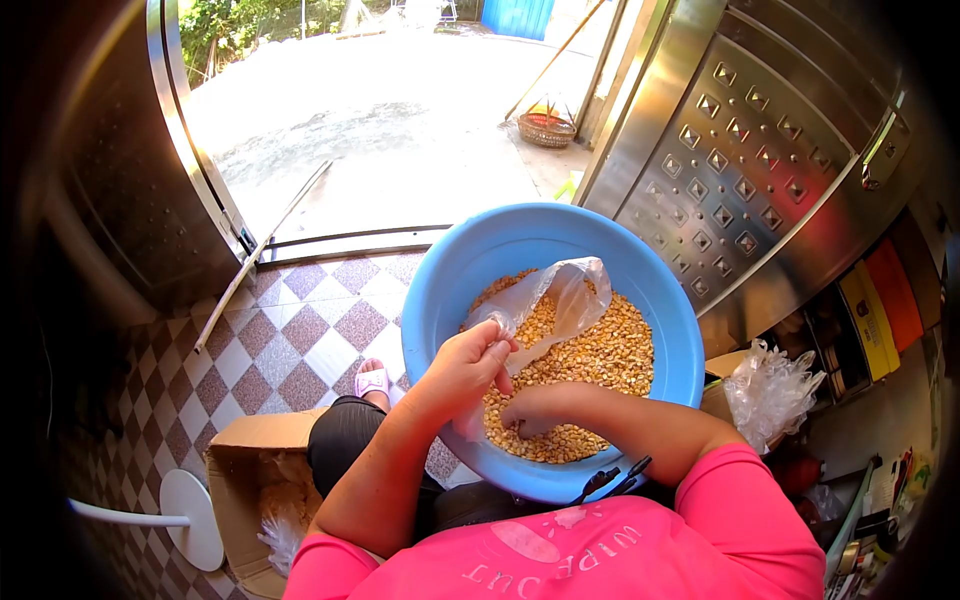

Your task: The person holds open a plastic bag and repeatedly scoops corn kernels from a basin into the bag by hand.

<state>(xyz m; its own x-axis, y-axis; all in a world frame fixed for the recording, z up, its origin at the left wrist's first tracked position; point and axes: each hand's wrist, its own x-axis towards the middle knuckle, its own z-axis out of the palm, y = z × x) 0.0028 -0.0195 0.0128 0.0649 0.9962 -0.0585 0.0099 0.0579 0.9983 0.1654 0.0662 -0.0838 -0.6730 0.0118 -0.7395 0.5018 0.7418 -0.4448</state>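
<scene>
A large blue basin (685, 340) holds a layer of yellow corn kernels (610, 350). My left hand (478, 357) is closed on a clear plastic bag (570, 300), which spreads over the kernels toward the basin's far side. Part of the bag also hangs below that hand, near the basin's left wall. Down among the kernels at the near side is my right hand (532, 410); its fingertips are partly buried, and whether it grips any kernels is hidden.
An open cardboard box (235, 500) with plastic inside stands at the lower left, beside a white round base (192, 520). Bundled clear plastic (770, 390) lies right of the basin. A pole (260, 255) leans across the doorway; a wicker basket (546, 130) sits outside.
</scene>
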